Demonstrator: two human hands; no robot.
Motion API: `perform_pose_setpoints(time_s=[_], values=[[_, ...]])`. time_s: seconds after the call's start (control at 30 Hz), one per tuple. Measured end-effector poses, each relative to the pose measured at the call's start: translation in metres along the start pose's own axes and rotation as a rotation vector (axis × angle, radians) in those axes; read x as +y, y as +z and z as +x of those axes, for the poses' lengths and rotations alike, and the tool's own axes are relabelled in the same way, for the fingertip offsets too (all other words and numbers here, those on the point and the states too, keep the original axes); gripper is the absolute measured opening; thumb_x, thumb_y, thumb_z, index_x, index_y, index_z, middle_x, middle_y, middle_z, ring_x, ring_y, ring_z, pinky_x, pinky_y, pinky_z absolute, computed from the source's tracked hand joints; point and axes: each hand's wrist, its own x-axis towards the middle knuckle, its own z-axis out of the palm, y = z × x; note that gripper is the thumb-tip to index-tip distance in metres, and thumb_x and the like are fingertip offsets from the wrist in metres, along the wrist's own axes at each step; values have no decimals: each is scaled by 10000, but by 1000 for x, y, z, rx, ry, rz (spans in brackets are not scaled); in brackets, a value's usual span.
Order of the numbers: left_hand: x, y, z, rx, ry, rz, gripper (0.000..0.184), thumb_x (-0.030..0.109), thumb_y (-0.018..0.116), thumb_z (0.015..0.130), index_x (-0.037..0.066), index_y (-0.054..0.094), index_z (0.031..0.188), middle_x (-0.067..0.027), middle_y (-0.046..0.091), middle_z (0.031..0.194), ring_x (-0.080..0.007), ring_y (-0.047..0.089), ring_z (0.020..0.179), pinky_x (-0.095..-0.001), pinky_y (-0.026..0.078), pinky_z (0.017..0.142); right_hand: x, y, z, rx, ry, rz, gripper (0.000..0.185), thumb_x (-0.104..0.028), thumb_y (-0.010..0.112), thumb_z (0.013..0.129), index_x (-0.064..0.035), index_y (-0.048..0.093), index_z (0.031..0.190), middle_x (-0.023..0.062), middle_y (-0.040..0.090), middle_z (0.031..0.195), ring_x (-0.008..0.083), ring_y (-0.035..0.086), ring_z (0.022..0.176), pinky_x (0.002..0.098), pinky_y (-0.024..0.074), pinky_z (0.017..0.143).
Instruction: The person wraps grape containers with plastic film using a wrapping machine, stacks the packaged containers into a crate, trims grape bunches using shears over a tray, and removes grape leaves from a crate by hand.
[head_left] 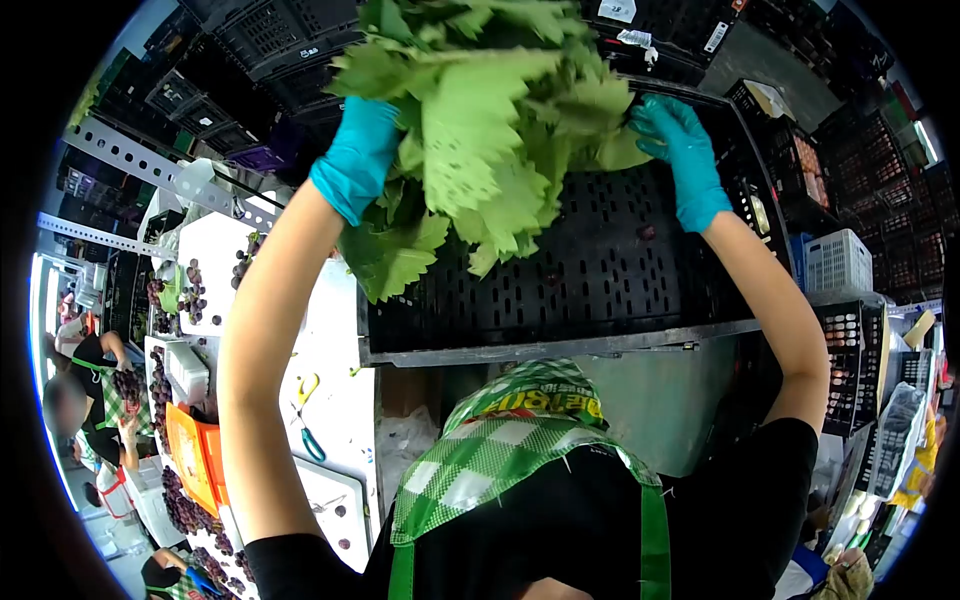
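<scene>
Large green leaves (475, 140) form a loose bundle above a black perforated crate (600, 270). My left hand, in a teal glove (362, 155), is against the left side of the bundle, its fingers hidden behind the leaves. At the right, my gloved right hand (680, 150) has its fingers bent at the edge of a leaf; whether it grips the leaf is unclear. A few small dark round pieces lie on the crate floor.
A white table (335, 400) at the left bears yellow-and-teal snips (306, 420), dark grapes (185, 500) and an orange container (197, 455). Co-workers stand at the far left. Stacked black crates (270, 40) stand behind; a white basket (838, 262) is at the right.
</scene>
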Motion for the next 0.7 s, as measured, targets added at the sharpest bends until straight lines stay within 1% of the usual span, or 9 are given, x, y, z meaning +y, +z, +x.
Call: perform_pose_setpoints(time_s=[0.1, 0.17, 0.23, 0.33, 0.4, 0.47, 0.53, 0.6, 0.7], values=[[37, 16, -6, -39, 135, 54, 222, 80, 446, 866, 27, 493, 1077, -86, 564, 1012, -170, 564, 834, -305, 497, 700, 16, 5, -2, 12, 284, 124, 610, -393, 621, 770, -130, 374, 1262, 102, 458, 1229, 197, 487, 1066, 411, 397, 852], [54, 20, -7, -70, 182, 79, 241, 94, 434, 874, 27, 470, 1102, -92, 549, 1039, -178, 556, 863, -312, 490, 725, 36, 6, 8, -209, 385, 197, 904, -545, 591, 726, -229, 59, 1385, 111, 151, 1410, 340, 188, 1274, 582, 199, 955], [68, 23, -11, -98, 204, 95, 261, 109, 421, 881, 27, 446, 1128, -98, 534, 1065, -186, 548, 892, -320, 483, 751, 37, 21, 6, -370, 225, 178, 928, -582, 574, 719, -230, 30, 1383, 112, 153, 1410, 352, 181, 1275, 597, 181, 961], [76, 27, -23, -134, 194, 88, 292, 131, 402, 893, 27, 410, 1166, -108, 512, 1105, -198, 537, 935, -331, 472, 789, 32, 48, 19, -588, 350, 363, 924, -609, 542, 726, -236, 10, 1382, 105, 121, 1418, 342, 152, 1288, 629, 178, 945], [76, 31, -37, -156, 168, 71, 314, 146, 390, 900, 27, 387, 1192, -114, 497, 1132, -206, 529, 964, -339, 464, 814, 17, 70, 7, -712, 253, 407, 757, -561, 497, 784, -173, 191, 1357, 86, 284, 1357, 278, 304, 1226, 503, 306, 955], [71, 36, -50, -179, 124, 34, 337, 161, 377, 908, 27, 363, 1217, -120, 482, 1159, -214, 521, 993, -346, 457, 839, 26, 92, 13, -787, 470, 719, 558, -476, 464, 844, -94, 411, 1248, 86, 476, 1212, 230, 483, 1069, 361, 409, 913], [64, 38, -66, -190, 79, -10, 360, 175, 365, 916, 27, 339, 1243, -126, 467, 1185, -222, 514, 1022, -354, 450, 865, 94, 101, 59, -1009, 486, 1090, 486, -426, 434, 868, -84, 441, 1214, 106, 498, 1180, 230, 512, 1023, 370, 421, 897], [58, 36, -79, -158, 88, -31, 383, 190, 353, 923, 27, 316, 1268, -132, 452, 1212, -230, 506, 1051, -361, 443, 890, 67, 105, 52, -844, 467, 997, 484, -422, 434, 867, -85, 443, 1213, 107, 499, 1179, 232, 512, 1023, 371, 421, 896], [55, 26, -94, -5, 152, -35, 326, 261, 395, 905, 44, 458, 1141, -90, 551, 1046, -198, 567, 900, -322, 488, 761, 36, 103, 43, -705, 398, 826, 480, -417, 434, 865, -85, 445, 1212, 108, 500, 1179, 234, 512, 1023, 371, 421, 893]])
